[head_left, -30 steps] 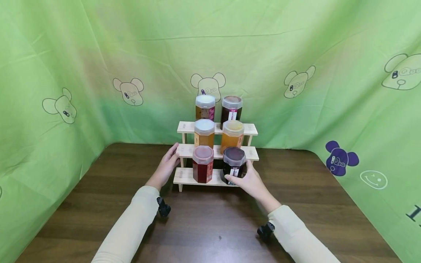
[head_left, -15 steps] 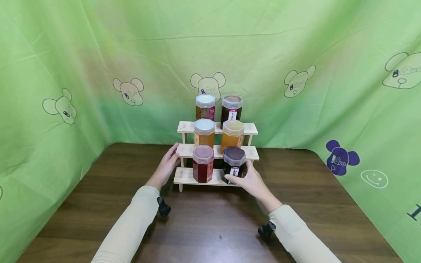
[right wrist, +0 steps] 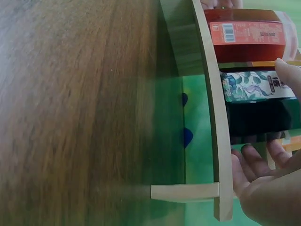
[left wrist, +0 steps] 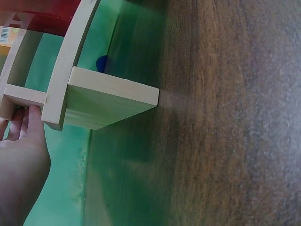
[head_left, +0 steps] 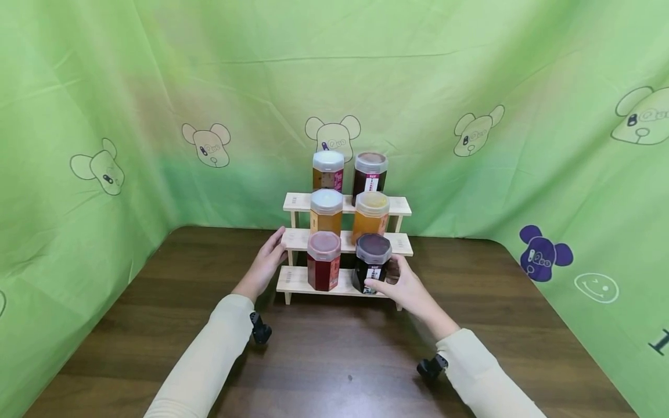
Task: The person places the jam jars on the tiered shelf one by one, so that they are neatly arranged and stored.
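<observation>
A three-tier wooden display rack [head_left: 295,278] stands on the table, bearing two lidded jars per tier. At its left side my left hand [head_left: 263,268] rests its fingers against the end of the middle tier. In the left wrist view those fingers [left wrist: 35,123] touch the wood by the rack's side. On the bottom tier stands a dark jar [head_left: 372,271]. Around its right side my right hand [head_left: 410,288] is loosely spread, thumb in front and fingers at the far side. Whether these fingers touch the glass is hard to tell. A red jar [head_left: 323,268] stands left of it.
An amber jar [head_left: 326,219] and a yellow-orange jar [head_left: 369,223] occupy the middle tier. Up top are a brownish jar [head_left: 327,177] and another dark jar [head_left: 369,180]. A green printed cloth [head_left: 240,87] hangs behind and beside the brown wooden table [head_left: 334,360].
My right hand has shifted slightly right, its thumb sliding back across the dark jar's front. The left hand keeps its place, and the jars stay on their tiers.
</observation>
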Demonstrator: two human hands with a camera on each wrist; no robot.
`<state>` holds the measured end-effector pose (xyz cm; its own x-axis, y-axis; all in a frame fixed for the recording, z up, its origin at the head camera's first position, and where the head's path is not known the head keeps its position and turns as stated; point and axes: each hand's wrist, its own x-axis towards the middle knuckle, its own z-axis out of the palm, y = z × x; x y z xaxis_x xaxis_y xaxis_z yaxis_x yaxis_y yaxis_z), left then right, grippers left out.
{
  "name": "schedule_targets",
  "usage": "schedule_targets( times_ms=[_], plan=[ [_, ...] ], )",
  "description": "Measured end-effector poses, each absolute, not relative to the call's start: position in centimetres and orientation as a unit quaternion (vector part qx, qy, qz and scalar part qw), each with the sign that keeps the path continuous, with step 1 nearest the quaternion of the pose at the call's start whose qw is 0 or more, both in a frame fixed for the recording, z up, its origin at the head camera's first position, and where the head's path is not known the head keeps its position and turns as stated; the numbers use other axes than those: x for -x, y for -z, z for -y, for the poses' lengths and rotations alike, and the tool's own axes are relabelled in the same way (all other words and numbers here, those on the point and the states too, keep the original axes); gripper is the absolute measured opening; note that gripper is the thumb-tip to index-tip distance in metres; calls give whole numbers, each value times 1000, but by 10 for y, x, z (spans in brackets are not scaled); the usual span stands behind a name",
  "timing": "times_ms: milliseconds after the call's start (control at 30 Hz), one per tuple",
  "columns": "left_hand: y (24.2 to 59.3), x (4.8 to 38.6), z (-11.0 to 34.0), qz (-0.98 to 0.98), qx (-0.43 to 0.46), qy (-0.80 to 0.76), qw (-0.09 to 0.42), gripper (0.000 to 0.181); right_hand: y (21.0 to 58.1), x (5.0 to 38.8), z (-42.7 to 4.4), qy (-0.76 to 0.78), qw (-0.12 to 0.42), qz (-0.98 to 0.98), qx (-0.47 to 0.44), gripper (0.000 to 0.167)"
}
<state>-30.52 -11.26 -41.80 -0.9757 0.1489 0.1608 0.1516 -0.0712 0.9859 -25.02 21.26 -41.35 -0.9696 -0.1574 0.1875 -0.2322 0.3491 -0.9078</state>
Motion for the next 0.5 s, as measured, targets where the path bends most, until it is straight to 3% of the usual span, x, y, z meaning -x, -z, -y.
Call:
schedule_targets(
  times_ms=[500],
  plan=[
    [416,309,112,690,107,716,-3,53,406,246,-243,-555,38,818,-147,71]
  ],
)
